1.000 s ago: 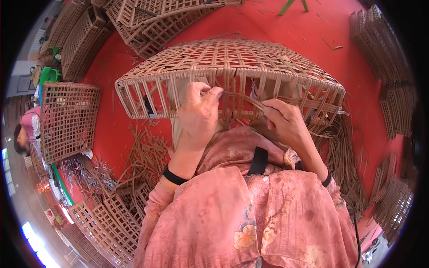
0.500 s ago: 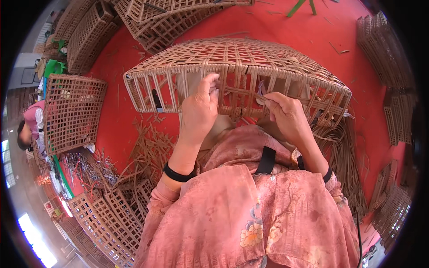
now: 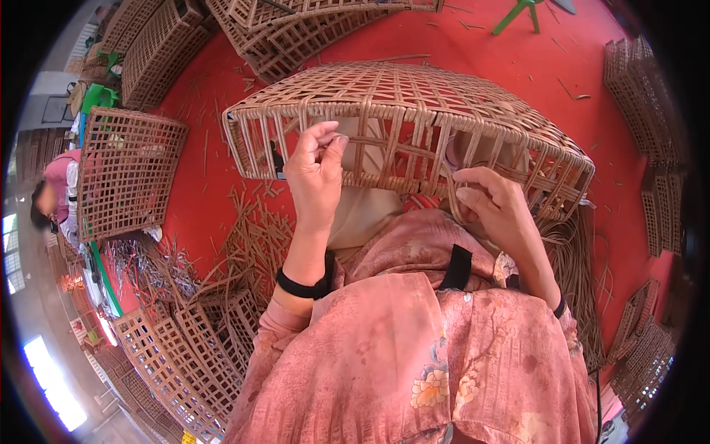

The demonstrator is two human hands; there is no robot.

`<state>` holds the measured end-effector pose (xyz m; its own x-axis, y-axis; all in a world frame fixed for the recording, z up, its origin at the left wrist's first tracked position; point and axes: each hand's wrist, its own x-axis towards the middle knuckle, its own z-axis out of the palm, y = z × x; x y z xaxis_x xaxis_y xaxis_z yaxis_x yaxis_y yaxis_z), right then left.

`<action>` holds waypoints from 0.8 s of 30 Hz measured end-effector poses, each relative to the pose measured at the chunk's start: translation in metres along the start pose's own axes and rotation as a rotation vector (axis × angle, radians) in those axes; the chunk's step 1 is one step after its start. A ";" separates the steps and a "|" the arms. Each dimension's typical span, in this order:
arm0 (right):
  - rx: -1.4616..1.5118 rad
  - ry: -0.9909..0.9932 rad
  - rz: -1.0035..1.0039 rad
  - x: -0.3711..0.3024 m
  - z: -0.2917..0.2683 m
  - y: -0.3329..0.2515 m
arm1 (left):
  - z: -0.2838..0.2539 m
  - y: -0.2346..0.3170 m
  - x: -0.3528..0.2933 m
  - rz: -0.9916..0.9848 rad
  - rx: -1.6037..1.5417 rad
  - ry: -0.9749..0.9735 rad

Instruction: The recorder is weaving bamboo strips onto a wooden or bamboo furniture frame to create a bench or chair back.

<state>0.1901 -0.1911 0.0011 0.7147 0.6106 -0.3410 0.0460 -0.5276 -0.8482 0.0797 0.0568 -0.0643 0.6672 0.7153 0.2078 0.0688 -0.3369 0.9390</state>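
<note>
A brown woven rattan basket frame (image 3: 384, 87) lies across my lap, its open lattice side facing me. My left hand (image 3: 316, 174) is in front of the lattice's left part, fingers curled with thumb and forefinger together. Whatever may be in that pinch is too small to make out. Toward the right of the same side, my right hand (image 3: 499, 203) is closed on a thin rattan strand (image 3: 452, 194), which hangs in a bend below the frame's slats. Part of the strand is hidden behind the fingers.
Loose rattan strands (image 3: 573, 259) hang at my right, and cut scraps (image 3: 255, 240) litter the red floor on the left. Woven panels (image 3: 174, 355) lie near left; more are stacked (image 3: 288, 41) at the back. Another person (image 3: 61, 185) sits behind a lattice panel (image 3: 132, 174).
My left hand has moved left and slightly down from the frame's upper rim. My right hand has drawn down and toward me, with the strand now bending below the slats. The view has shifted slightly.
</note>
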 end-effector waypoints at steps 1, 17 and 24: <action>-0.047 0.014 -0.041 -0.002 0.003 -0.002 | -0.002 -0.004 0.000 0.027 0.086 -0.014; -0.574 0.291 -0.387 0.007 0.013 0.024 | 0.003 -0.004 -0.001 0.396 0.605 0.028; -0.684 0.300 -0.431 0.027 0.024 0.009 | -0.021 -0.010 0.005 0.287 0.450 0.041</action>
<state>0.1936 -0.1653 -0.0259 0.6879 0.7084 0.1580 0.6971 -0.5841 -0.4158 0.0667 0.0760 -0.0667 0.6773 0.5760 0.4577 0.2051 -0.7452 0.6345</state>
